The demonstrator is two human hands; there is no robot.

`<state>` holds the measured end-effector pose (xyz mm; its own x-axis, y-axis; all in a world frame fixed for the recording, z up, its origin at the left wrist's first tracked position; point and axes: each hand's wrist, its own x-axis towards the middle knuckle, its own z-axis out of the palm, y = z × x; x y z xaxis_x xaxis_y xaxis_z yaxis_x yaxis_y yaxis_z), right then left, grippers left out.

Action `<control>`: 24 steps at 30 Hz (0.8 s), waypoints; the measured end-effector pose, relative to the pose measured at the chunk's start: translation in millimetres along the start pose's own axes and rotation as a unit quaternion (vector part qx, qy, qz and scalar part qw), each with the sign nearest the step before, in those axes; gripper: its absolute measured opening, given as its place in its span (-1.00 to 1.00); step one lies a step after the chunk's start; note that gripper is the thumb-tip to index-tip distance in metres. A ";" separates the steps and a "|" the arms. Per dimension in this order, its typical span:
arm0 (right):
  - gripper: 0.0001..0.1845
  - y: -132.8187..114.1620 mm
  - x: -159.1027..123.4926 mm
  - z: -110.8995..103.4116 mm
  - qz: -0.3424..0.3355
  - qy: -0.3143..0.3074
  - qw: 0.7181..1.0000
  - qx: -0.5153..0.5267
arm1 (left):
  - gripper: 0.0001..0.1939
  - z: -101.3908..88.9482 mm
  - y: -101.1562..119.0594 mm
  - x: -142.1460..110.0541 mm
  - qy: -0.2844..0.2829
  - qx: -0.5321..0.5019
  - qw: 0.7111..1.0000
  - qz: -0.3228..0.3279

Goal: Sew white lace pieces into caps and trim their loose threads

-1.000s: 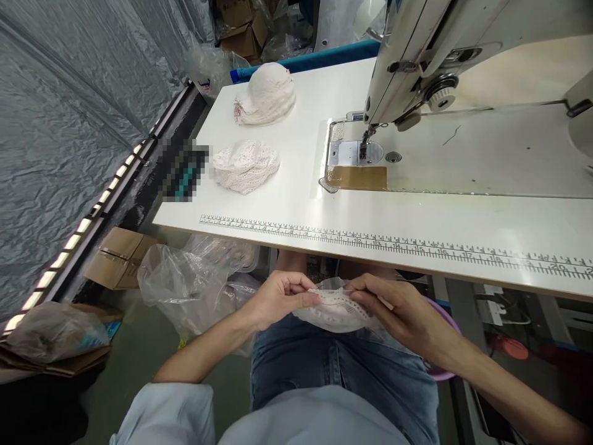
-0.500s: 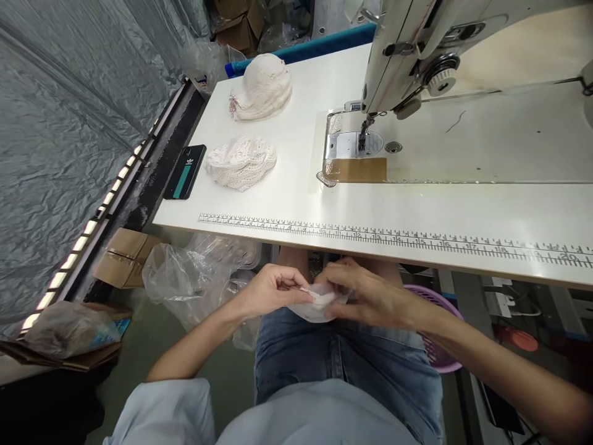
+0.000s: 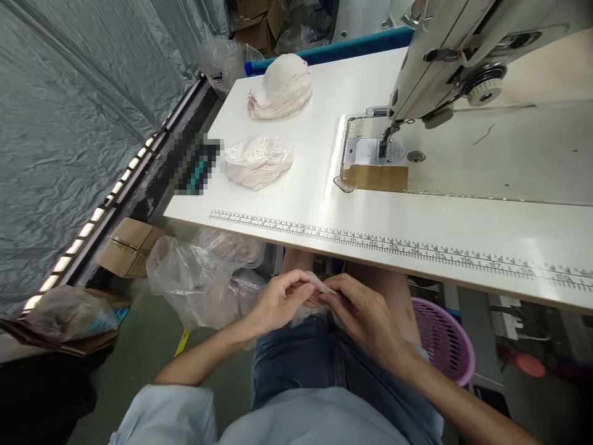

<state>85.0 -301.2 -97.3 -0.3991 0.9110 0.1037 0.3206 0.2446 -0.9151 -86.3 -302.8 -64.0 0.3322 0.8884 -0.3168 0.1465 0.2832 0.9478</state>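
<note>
Over my lap, just below the front edge of the sewing table, both hands meet at a thin, whitish, see-through piece of cloth (image 3: 319, 283). My left hand (image 3: 281, 301) pinches it between thumb and fingertips. From the other side, my right hand (image 3: 365, 315) closes its fingers on it close to the left fingertips. Most of the cloth is bunched and covered by my fingers, so its shape cannot be made out.
On the white table (image 3: 306, 204) lie a cream bundle of fabric (image 3: 287, 83) and a white openwork knit piece (image 3: 259, 161). A sewing machine (image 3: 445, 68) stands at right. Below are a purple basket (image 3: 440, 340), a clear plastic bag (image 3: 199, 284) and a cardboard box (image 3: 132, 247).
My right hand has turned and its fingertips have come closer to my left ones. The cloth, spread wider before, is now more gathered between them. The view has shifted slightly left.
</note>
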 end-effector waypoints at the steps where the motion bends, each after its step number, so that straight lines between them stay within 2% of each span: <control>1: -0.81 1.2 1.5 -3.7 0.022 -0.015 0.999 0.028 | -0.76 -3.0 0.6 -1.9 0.023 0.055 0.998 0.024; 3: -0.75 2.9 3.7 -10.8 0.070 -0.059 0.992 0.085 | -0.70 -9.3 0.8 -3.4 0.075 0.171 0.979 0.077; 4: -0.72 3.4 4.4 -14.0 0.091 -0.085 0.986 0.111 | -0.60 -11.9 0.8 -2.7 0.078 0.213 0.969 0.094; 6: -0.68 3.6 5.1 -19.6 0.115 -0.130 0.973 0.152 | -0.42 -15.3 0.6 1.4 0.025 0.236 0.968 0.083; 7: -0.67 3.4 5.0 -22.3 0.121 -0.145 0.969 0.161 | -0.42 -16.2 0.4 4.1 -0.018 0.219 0.974 0.056; 9: -0.67 2.7 4.1 -28.3 0.126 -0.162 0.965 0.162 | -0.56 -16.9 0.3 9.2 -0.085 0.159 0.984 -0.017; 12: -0.67 1.6 1.6 -36.9 0.137 -0.174 0.962 0.157 | -0.71 -16.7 1.0 12.0 -0.103 0.101 0.986 -0.079; 16: -0.68 3.0 0.7 -40.2 0.144 -0.190 0.958 0.157 | -0.70 -15.2 4.5 8.0 -0.085 0.097 0.989 -0.070; 21: -0.67 4.5 5.3 -35.3 0.148 -0.189 0.956 0.168 | -0.53 -12.6 9.3 6.7 -0.085 0.053 0.993 -0.055; 24: -0.66 2.6 6.7 -38.4 0.162 -0.181 0.951 0.192 | -0.61 -14.3 8.0 8.2 -0.093 0.043 0.994 -0.037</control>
<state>116.1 -281.7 -84.1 -0.6247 0.7267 -0.2858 0.1678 -0.2325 -0.9580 -95.7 -288.1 -58.5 0.4822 0.7821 -0.3947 0.2533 0.3068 0.9175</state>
